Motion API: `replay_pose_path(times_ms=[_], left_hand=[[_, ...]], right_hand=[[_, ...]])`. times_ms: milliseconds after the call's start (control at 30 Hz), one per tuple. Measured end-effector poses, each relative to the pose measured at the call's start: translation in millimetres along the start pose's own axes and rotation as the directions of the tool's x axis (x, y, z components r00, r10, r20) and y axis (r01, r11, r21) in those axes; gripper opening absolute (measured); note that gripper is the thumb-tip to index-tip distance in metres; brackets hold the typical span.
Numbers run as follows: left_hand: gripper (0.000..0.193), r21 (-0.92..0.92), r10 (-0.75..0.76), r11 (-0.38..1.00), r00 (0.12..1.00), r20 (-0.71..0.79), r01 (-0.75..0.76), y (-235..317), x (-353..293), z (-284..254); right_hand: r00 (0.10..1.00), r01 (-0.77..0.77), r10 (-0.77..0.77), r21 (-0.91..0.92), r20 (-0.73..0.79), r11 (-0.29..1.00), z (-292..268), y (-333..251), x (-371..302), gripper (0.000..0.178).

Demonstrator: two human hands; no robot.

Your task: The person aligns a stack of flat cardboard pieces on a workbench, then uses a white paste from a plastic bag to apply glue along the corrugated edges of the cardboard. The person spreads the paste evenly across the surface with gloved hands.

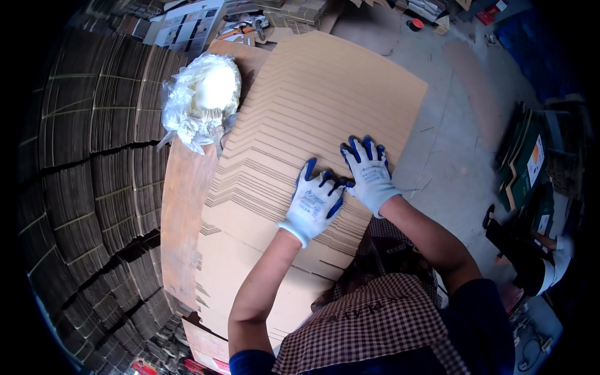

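Fanned-out brown cardboard sheets [350,69] overlap in a long row of stepped edges in front of me. My left hand [314,203], in a white glove with blue fingers, lies on the sheets, palm down, one finger stretched out and the others slightly bent. Just to its right and a little farther away, my right hand [370,175] wears the same kind of glove. Its fingers are spread over the cardboard near the right edge of the row. The two hands almost touch, and neither visibly grips a sheet.
Tall strapped stacks of cardboard [69,137] line the left side. A plastic-wrapped white bundle [215,90] sits on the wooden board [181,219] beside the sheets. At the right, another person [531,253] is near green printed boxes [525,165]. Tools [247,28] lie at the far end.
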State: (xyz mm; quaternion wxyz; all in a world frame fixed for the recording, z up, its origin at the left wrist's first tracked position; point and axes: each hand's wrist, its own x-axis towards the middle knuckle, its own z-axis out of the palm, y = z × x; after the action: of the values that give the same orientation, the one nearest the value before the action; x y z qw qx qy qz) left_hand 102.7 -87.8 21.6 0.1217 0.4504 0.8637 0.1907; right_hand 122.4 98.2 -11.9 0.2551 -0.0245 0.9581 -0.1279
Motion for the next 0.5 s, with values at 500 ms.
replay_pose_path(times_ms=[500], left_hand=[[0.029,0.143,-0.080,0.987,0.995,0.059,0.071,5,6,0]], right_hand=[[0.999,-0.034,0.034,0.002,-0.005,0.999,1,-2,1,0.084]])
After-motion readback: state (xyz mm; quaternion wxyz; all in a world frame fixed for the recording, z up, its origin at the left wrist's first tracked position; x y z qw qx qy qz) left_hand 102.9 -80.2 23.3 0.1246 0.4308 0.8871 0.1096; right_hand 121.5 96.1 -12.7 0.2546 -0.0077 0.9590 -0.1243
